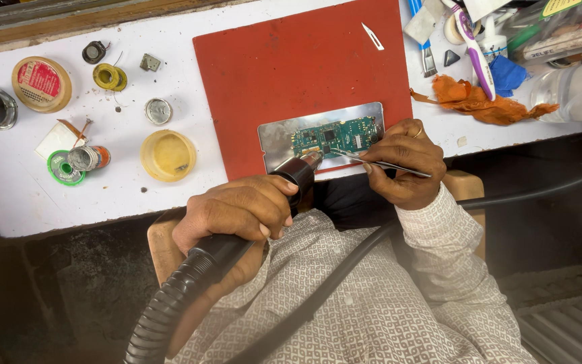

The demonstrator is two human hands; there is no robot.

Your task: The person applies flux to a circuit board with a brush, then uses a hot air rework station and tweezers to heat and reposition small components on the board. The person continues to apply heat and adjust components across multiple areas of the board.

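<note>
A green circuit board (337,137) lies on a shiny metal plate (279,137), which rests on a red mat (291,61). My left hand (237,210) grips a black hot-air gun (294,176) whose nozzle tip points at the board's left end; its ribbed black hose (170,303) runs down past my lap. My right hand (404,162) holds metal tweezers (378,162), their tips touching the board's lower edge near the nozzle.
On the white bench sit a yellow flux tub (168,155), solder spools (110,77), a round tin (41,83), a scalpel blade (372,36), an orange rag (479,101), a toothbrush (474,50) and bottles at the right. A black cable (345,269) crosses my lap.
</note>
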